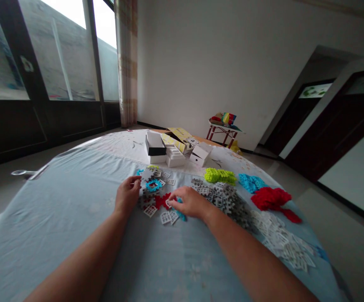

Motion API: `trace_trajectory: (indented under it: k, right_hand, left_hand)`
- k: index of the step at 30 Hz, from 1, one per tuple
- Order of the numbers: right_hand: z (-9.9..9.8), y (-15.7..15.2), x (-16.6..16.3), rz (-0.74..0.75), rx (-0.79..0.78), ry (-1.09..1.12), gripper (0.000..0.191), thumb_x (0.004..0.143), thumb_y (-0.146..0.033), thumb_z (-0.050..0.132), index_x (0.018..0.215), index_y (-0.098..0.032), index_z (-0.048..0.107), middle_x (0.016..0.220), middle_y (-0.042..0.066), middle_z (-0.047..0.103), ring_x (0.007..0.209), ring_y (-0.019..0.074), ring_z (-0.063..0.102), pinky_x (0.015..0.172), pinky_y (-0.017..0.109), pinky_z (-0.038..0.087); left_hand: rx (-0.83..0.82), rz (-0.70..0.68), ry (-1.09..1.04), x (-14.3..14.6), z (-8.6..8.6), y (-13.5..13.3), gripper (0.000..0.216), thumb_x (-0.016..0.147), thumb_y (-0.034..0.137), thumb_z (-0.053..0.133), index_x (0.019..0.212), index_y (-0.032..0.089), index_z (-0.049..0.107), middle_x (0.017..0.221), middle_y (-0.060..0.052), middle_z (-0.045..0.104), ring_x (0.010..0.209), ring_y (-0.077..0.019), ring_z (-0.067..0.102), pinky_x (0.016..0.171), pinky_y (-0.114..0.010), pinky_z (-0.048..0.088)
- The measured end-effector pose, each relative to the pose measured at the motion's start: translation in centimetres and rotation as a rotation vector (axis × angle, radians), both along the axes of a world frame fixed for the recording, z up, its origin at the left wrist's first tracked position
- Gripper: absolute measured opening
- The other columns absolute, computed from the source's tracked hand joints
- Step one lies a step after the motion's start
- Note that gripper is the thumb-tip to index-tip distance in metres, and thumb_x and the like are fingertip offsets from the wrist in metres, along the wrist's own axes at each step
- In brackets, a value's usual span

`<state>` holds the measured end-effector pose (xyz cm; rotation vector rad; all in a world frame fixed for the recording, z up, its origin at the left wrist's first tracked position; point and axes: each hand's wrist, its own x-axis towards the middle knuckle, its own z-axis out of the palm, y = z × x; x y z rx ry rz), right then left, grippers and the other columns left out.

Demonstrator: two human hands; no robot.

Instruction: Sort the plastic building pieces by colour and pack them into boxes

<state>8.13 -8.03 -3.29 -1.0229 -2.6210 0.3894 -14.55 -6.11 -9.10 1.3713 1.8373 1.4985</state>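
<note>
My left hand [127,194] is at the left edge of a mixed group of plastic building pieces, fingers curled together beside a grey toothed piece [147,174]. What its fingertips hold, if anything, is hidden. To the right, my right hand [188,202] reaches in over a red toothed piece [160,202], its fingers pinched at a small white window piece [168,203]. A blue piece [181,212] lies partly beneath that hand. Between the hands sits a blue ring-shaped piece [153,185]. Several white window pieces, one of them a lattice frame [150,211], lie in front.
Right of my hands are piles of grey pieces [226,199], lime green pieces [220,176], blue pieces [251,183], red pieces [270,198] and white pieces [284,241]. Open white boxes [175,156] and a yellow carton [183,138] stand at the back of the cloth-covered table [84,188].
</note>
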Motion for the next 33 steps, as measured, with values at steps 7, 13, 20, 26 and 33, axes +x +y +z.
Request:
trace_trajectory:
  k: [7,13,20,26,33]
  right_hand:
    - [-1.6,2.4,-1.9,-0.23,-0.004,-0.086,0.04,0.073,-0.031,0.059,0.11,-0.014,0.06,0.106,0.013,0.064,0.102,0.025,0.055,0.089,0.036,0.041]
    - [-1.8,2.6,-2.5,-0.209,-0.056,-0.048,0.042,0.064,-0.029,0.069,0.104,-0.016,0.064,0.099,0.009,0.064,0.092,0.0197,0.058,0.083,0.028,0.043]
    - [-0.3,1.5,-1.0,-0.099,-0.182,0.344,0.01,0.068,-0.019,0.067,0.078,-0.016,0.066,0.073,0.0,0.062,0.065,0.0096,0.054,0.062,0.02,0.043]
    - [-0.4,0.6,1.2,-0.119,-0.195,0.529,0.011,0.07,-0.017,0.063,0.081,-0.016,0.065,0.075,0.0,0.062,0.066,0.0101,0.056,0.063,0.021,0.044]
    - [1.5,-0.4,9.1,-0.375,0.116,0.674,0.014,0.071,-0.028,0.066,0.081,-0.018,0.068,0.074,0.001,0.058,0.063,0.0105,0.051,0.059,0.022,0.043]
  left_hand:
    - [-0.013,0.007,-0.003,0.1,0.3,-0.2,0.035,0.073,0.035,0.044,0.095,0.016,0.063,0.085,-0.008,0.069,0.071,-0.0198,0.066,0.059,-0.026,0.048]
    - [-0.019,0.012,0.01,0.0,0.0,0.0,0.035,0.073,0.036,0.044,0.096,0.017,0.063,0.087,-0.008,0.069,0.072,-0.0199,0.066,0.062,-0.027,0.048]
    - [-0.02,0.012,0.001,-0.2,-0.1,0.1,0.035,0.073,0.037,0.044,0.096,0.017,0.063,0.087,-0.008,0.069,0.073,-0.0204,0.067,0.061,-0.027,0.049]
    - [-0.034,0.017,0.008,-0.2,0.0,0.2,0.037,0.073,0.036,0.043,0.097,0.016,0.063,0.089,-0.009,0.069,0.073,-0.0199,0.067,0.058,-0.025,0.049]
    - [-0.077,0.006,0.061,-0.4,1.3,-0.7,0.033,0.07,0.036,0.049,0.095,0.019,0.064,0.075,-0.003,0.07,0.072,-0.0209,0.067,0.054,-0.023,0.046]
